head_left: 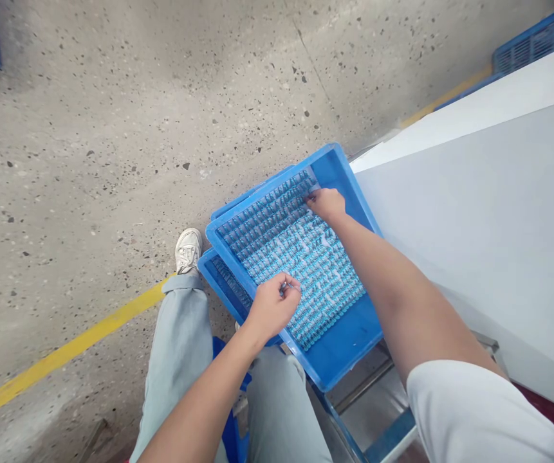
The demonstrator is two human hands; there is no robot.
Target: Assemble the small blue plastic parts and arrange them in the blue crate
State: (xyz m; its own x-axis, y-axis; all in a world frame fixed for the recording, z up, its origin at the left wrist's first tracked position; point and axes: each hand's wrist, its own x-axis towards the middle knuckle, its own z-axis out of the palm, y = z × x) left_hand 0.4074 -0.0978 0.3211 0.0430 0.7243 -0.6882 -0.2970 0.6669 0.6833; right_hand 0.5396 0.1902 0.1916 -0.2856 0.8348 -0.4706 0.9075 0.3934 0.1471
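Many small, bluish-green parts [310,276] stand in close rows inside a blue plastic tray [339,350]. White bits show among the rows. My left hand [274,302] hovers over the near left side of the rows, thumb and fingertips curled into a pinch. Whatever lies between those fingers is too small to name. Toward the far right end of the rows is my right hand [329,204], its fingertips closed down at the parts beside a pale strip. The grip of that hand hides what it holds, if anything.
Beneath the tray sits another blue tray [223,283] with similar parts, above a metal frame [363,386]. A white panel or tabletop [479,212] borders the right side. My shoe [188,249] rests near a yellow floor line [74,344]. Blue crates [542,42] appear at the upper right.
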